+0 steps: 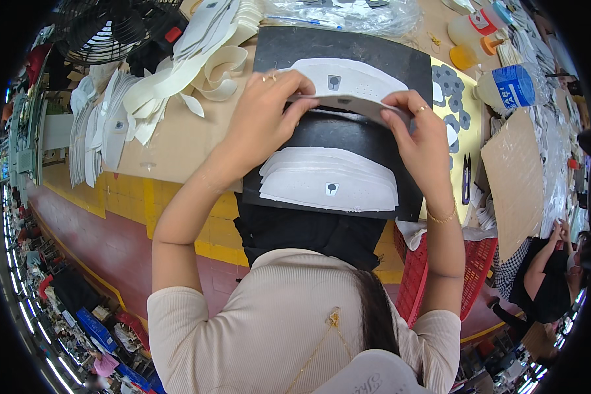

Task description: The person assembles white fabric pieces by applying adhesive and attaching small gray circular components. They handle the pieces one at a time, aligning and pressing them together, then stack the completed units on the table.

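Observation:
Between my hands is a curved pale fabric panel (361, 104), held up and tilted so it shows nearly edge-on, with a small dark patch at its middle. My left hand (261, 118) pinches its left end between thumb and fingers. At the other end, my right hand (421, 134) grips it the same way. Just beyond lies a stack of similar white panels (364, 77), the top one bearing a dark tree-shaped patch. A second stack (295, 180) rests nearer me, also with a patch on top. Both stacks lie on a black board (348, 136).
On the right, a yellow sheet (469, 85) carries grey cut patches, with thread snips (466, 177) on it. Bottles (505, 87) and a cardboard piece (515, 177) stand farther right. Fabric strips (154, 98) and a fan (115, 29) occupy the left. A red crate (476, 276) sits below the table.

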The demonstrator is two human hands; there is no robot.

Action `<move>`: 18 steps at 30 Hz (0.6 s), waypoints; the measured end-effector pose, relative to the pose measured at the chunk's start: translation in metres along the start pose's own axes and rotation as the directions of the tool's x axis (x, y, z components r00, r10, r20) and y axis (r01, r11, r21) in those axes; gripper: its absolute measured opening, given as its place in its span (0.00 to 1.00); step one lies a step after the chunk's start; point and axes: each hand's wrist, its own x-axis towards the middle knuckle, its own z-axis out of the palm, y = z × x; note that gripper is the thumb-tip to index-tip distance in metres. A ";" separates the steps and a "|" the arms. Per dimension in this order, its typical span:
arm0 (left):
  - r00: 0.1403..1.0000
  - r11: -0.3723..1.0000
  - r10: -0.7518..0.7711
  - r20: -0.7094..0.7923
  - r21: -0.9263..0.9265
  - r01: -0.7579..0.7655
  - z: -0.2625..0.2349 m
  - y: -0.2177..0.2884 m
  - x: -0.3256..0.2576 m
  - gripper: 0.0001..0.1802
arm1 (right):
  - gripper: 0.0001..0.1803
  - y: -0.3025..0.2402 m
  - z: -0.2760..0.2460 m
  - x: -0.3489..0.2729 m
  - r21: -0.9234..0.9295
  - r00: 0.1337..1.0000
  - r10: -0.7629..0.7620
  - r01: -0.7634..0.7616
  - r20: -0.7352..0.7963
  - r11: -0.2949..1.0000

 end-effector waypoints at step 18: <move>0.999 0.978 -0.013 -0.048 0.206 0.023 0.016 -0.032 0.010 0.27 | 0.24 0.021 0.014 0.012 -0.441 0.979 -0.195 0.146 -0.067 0.886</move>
